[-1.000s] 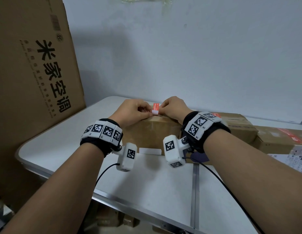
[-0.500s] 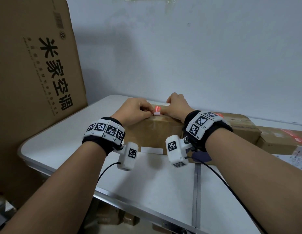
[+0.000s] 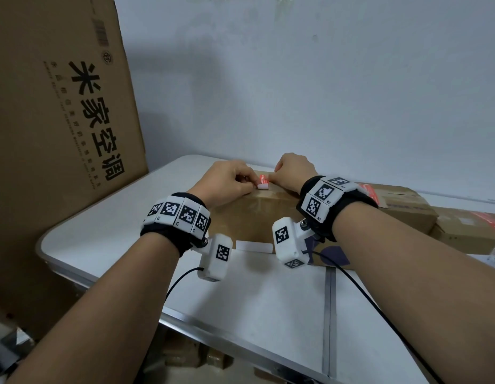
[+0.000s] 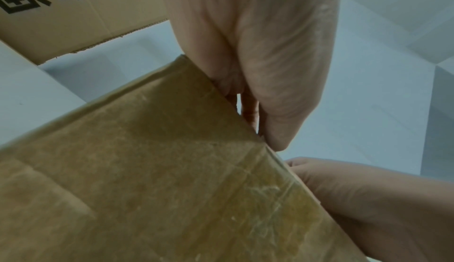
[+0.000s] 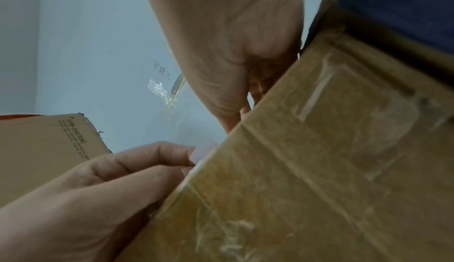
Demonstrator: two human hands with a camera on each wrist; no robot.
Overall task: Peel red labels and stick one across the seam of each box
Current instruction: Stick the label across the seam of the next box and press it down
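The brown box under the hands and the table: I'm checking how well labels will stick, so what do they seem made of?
The brown box looks like corrugated cardboard, its face covered in glossy clear tape with wrinkles and glare. The white table looks like smooth matte plastic or laminate with a metal edge strip; unsure which.

pale wall (image 3: 324,79), white table (image 3: 268,300)

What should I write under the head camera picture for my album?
Two hands, left hand and right hand, hold a red label over the nearest box.
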